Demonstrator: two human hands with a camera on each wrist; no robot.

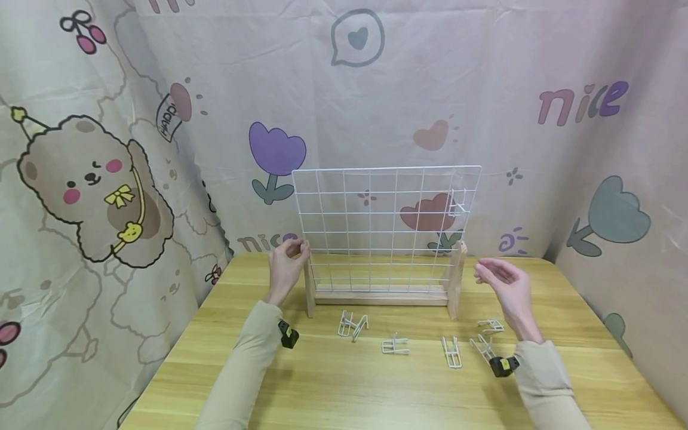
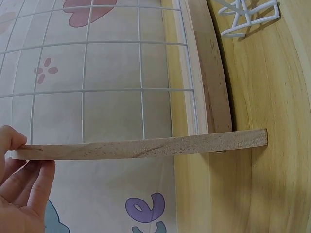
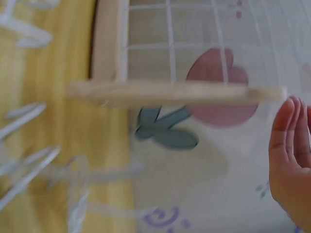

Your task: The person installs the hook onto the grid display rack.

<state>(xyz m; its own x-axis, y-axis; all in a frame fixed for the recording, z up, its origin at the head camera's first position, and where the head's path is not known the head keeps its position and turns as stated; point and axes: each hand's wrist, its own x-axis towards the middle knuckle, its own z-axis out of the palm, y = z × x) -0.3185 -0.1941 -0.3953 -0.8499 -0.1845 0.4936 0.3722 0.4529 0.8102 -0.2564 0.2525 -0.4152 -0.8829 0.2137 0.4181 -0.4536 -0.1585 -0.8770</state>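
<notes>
While the left hand (image 1: 286, 267) pinches the wooden upright (image 2: 146, 147) and the relaxed right hand (image 1: 507, 289) holds nothing, one-sided pulling could tip the wire grid (image 1: 396, 212) onto the hooks (image 1: 395, 349)

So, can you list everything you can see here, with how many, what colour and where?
Wire grid: one, white, upright in the wooden stand
Wooden stand: one, pale wood, on the table
Loose wire holders: at least five, exact count unclear, white, on the table before and to the right of the stand
Hanging wire holder: one, white, on the grid's upper right
Table: one, yellowish wood, under the stand
Printed cloth: pieces unclear, pale with coloured drawings, behind and at both sides
Wrist cameras: two, black, one per wrist
Sleeves: two, beige, on the forearms
Left hand: one, bare, pinches the left upright's top
Right hand: one, bare, in the air beside the right upright
</notes>
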